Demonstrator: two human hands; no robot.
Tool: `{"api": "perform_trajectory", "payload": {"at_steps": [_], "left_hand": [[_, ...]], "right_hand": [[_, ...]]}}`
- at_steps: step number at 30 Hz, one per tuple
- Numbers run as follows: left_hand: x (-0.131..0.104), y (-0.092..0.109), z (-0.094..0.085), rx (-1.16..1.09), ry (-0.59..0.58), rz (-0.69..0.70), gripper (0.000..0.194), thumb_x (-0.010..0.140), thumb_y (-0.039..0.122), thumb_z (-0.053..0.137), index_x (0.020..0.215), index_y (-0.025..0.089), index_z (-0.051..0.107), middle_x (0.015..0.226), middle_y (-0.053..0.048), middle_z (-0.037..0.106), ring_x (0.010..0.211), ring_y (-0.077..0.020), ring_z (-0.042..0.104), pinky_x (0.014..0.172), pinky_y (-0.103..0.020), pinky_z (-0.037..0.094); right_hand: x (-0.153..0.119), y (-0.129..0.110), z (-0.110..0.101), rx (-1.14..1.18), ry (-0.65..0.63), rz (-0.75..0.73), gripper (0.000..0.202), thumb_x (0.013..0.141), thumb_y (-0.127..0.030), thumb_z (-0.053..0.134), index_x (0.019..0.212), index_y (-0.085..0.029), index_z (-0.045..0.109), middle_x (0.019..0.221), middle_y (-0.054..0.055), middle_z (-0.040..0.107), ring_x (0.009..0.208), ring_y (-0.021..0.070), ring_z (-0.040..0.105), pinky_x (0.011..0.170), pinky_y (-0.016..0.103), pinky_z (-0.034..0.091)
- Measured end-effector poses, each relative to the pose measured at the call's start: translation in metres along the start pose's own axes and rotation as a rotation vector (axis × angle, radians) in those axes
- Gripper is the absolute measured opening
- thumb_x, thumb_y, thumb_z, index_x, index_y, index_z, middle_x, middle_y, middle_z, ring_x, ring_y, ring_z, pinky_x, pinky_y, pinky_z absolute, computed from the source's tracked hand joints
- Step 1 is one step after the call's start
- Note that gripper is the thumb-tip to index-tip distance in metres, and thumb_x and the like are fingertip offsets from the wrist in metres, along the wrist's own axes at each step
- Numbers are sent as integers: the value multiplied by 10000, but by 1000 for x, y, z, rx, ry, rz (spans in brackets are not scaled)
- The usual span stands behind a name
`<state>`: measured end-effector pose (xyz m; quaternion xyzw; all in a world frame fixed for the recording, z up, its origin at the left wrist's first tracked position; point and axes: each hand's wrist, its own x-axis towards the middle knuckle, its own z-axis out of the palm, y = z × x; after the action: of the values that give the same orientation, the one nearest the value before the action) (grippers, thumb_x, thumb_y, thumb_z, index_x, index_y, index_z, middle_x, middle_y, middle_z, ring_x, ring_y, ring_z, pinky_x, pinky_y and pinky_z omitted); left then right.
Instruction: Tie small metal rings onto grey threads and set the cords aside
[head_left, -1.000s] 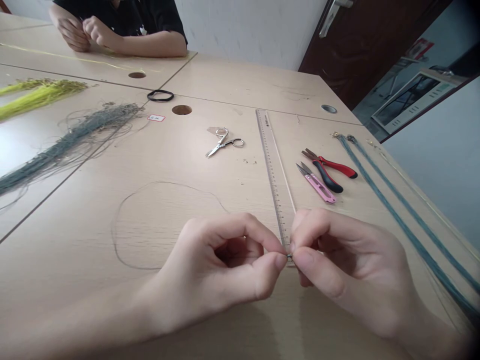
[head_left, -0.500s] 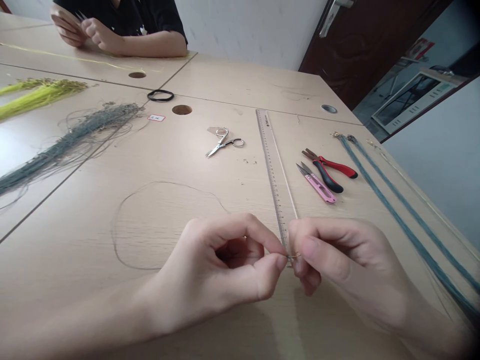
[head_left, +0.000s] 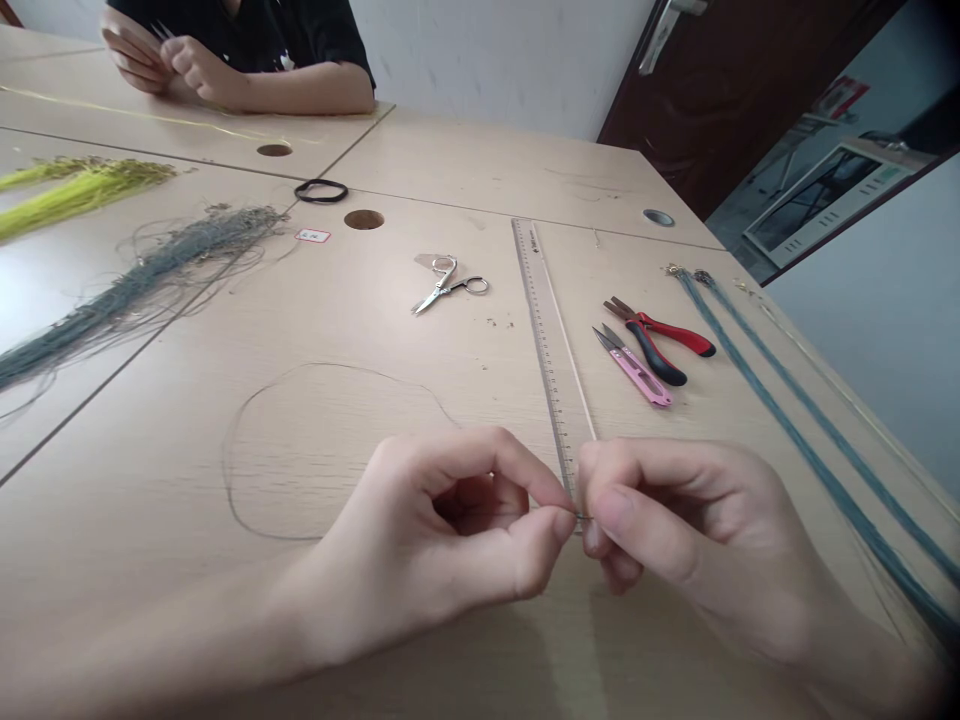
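Observation:
My left hand [head_left: 465,530] pinches a thin dark cord [head_left: 259,392] between thumb and forefinger. The cord runs out behind that hand and lies in a wide loop on the table. Close beside it, my right hand [head_left: 675,520] is closed, thumb pressed on forefinger, on the short bit of the cord that bridges the gap between both fingertips. Whether a small metal piece sits inside the right fingers is hidden. Under the fingertips lies the near end of a clear ruler [head_left: 551,350].
Small scissors [head_left: 442,288], pink thread snips [head_left: 634,370] and red-and-black pliers [head_left: 656,335] lie beyond my hands. Teal cord bundles [head_left: 787,420] are at right; grey-blue [head_left: 142,285] and yellow [head_left: 82,195] bundles at left. A person [head_left: 247,60] sits across the table.
My right fingers have shifted slightly and closed over the small gold-coloured bit that showed at their tips. My left hand has hardly moved.

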<state>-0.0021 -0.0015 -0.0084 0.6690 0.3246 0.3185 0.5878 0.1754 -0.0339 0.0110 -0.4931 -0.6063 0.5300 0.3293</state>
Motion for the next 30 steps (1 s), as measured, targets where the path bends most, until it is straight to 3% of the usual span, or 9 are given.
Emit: {"api": "perform_trajectory", "payload": {"at_steps": [5, 10, 15, 22, 26, 30], "left_hand": [[-1, 0, 1, -8, -8, 2, 106, 767, 175, 574, 664, 152, 573, 465, 62, 400, 399, -32, 305, 360, -136, 247], [-2, -1, 0, -13, -7, 11, 122, 768, 192, 575, 654, 154, 559, 467, 62, 384, 402, -36, 296, 361, -148, 240], [-2, 0, 0, -30, -8, 1, 126, 766, 205, 569, 651, 160, 543, 473, 53, 411, 406, -47, 314, 368, -165, 249], [0, 0, 0, -25, -5, -28, 121, 759, 211, 566, 651, 160, 547, 483, 33, 469, 413, -54, 349, 372, -161, 272], [1, 1, 1, -34, 29, -29, 112, 737, 180, 575, 632, 158, 542, 476, 42, 458, 412, -47, 353, 364, -139, 282], [2, 3, 2, -95, 60, -37, 113, 736, 168, 582, 631, 157, 544, 465, 61, 416, 405, -34, 338, 356, -113, 281]], "right_hand": [[0, 0, 0, 38, -6, 13, 280, 866, -310, 514, 637, -171, 598, 556, -20, 486, 507, 70, 453, 464, 187, 374], [-2, 3, -1, 172, -57, 123, 290, 848, -366, 543, 660, -157, 615, 532, -13, 497, 467, 62, 447, 430, 175, 370], [1, 3, -3, 320, -130, 198, 263, 831, -355, 575, 664, -158, 625, 527, -17, 550, 449, 50, 485, 442, 150, 413], [4, 3, -3, 370, -173, 251, 302, 832, -391, 560, 665, -145, 610, 503, -24, 507, 433, 58, 467, 432, 173, 409], [1, 4, -1, 279, -110, 156, 271, 868, -370, 516, 712, -158, 578, 563, -27, 502, 471, 56, 469, 445, 166, 406], [-3, 2, 2, 222, -3, 81, 135, 866, -351, 528, 949, -246, 532, 660, -50, 506, 508, 58, 501, 460, 159, 456]]}}
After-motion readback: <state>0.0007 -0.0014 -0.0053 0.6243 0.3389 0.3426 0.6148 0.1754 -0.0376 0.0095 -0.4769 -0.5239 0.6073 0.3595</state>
